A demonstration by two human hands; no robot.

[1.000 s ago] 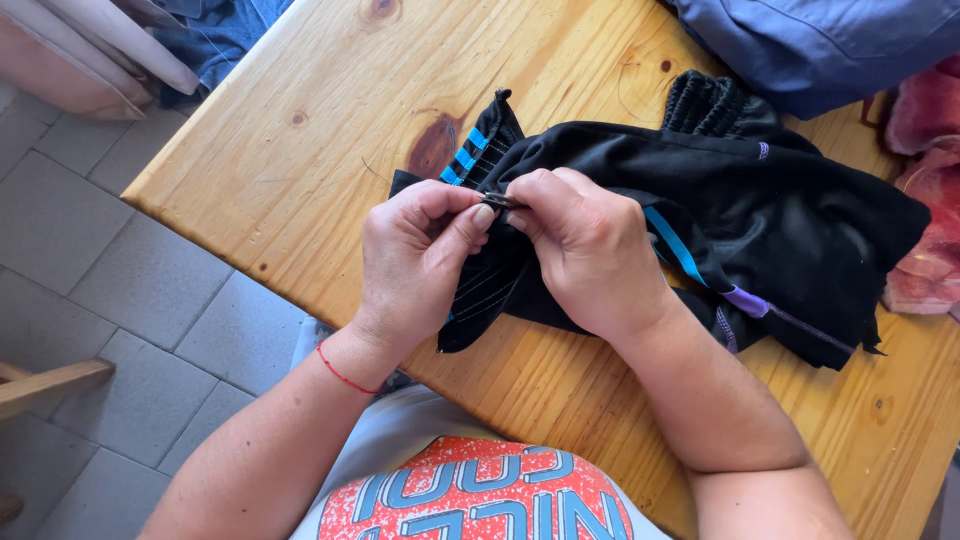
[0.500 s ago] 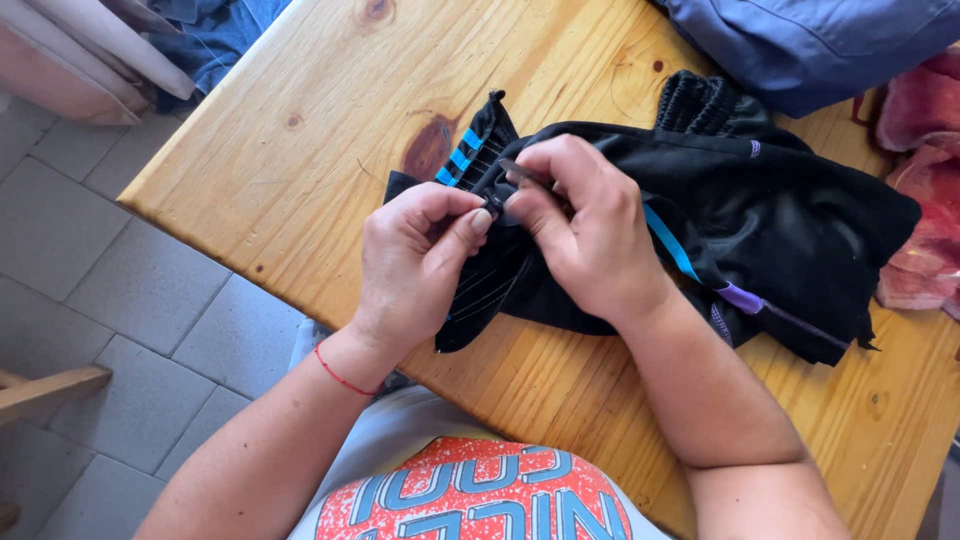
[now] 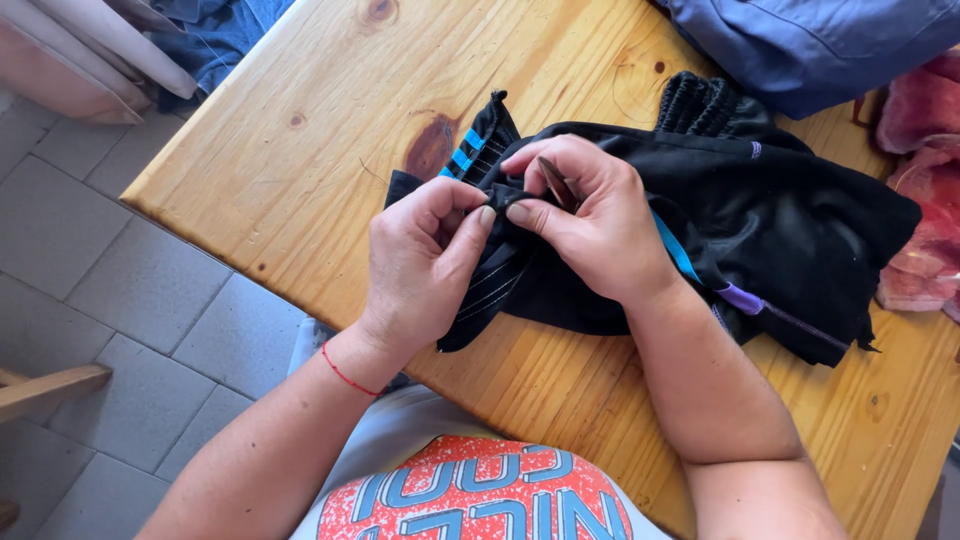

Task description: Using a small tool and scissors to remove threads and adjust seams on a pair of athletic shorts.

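At the near-left edge of the black garment (image 3: 800, 230), both hands meet on one small fold of cloth. The left hand (image 3: 420, 260) has its grip closed, thumb and forefinger pinching the black fabric tight. The right hand (image 3: 600, 225) presses its thumb against the same fold, touching the left thumb tip, and its fingers are closed round a thin dark tool (image 3: 556, 182) that slants up from the pinch; what kind of tool it is cannot be told. A red thread bracelet (image 3: 345, 374) circles the left wrist.

The garment lies crumpled on the wooden bench (image 3: 300, 150), spreading away from the hands toward the bench's far right. Blue stripes (image 3: 462, 155) show on the flap just beyond the left hand, and a blue band (image 3: 678, 248) runs out from under the right hand, with a purple strip (image 3: 742, 298) just past it. A ribbed black cuff (image 3: 700, 100) sticks up at the garment's far side.

Beyond the garment a blue-grey cloth (image 3: 800, 40) lies on the bench, and pink fabric (image 3: 925, 200) lies to the garment's right. Off the bench's far left corner hang denim (image 3: 215, 35) and pale pink cloth (image 3: 80, 60), over a grey tiled floor (image 3: 100, 280).
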